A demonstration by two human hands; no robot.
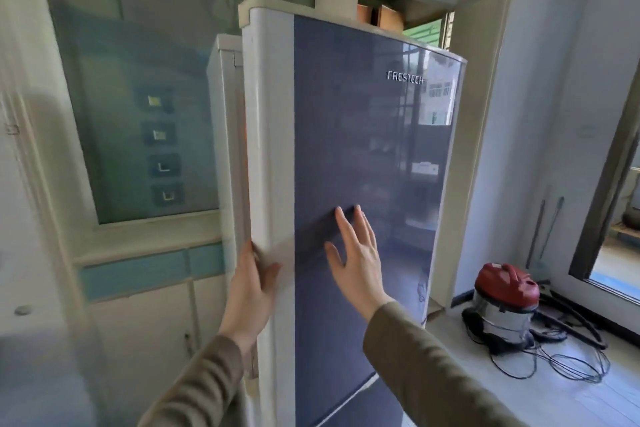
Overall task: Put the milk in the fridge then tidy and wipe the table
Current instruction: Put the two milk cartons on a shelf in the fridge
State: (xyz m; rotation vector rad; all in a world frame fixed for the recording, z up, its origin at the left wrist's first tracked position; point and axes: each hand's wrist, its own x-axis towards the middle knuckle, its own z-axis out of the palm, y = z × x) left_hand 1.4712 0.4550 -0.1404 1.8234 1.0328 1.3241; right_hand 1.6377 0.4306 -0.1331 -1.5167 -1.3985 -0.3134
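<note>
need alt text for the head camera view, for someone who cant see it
Two bare hands are on a blue-grey fridge door that stands slightly ajar: the left hand grips its white edge and the right hand rests flat on the front. A red-topped vacuum cleaner sits on the floor to the right.

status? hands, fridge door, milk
Left hand gripping fridge door edge; right hand open, flat on the front. Door slightly ajar. Milk not in view. Nothing blocking.
</note>
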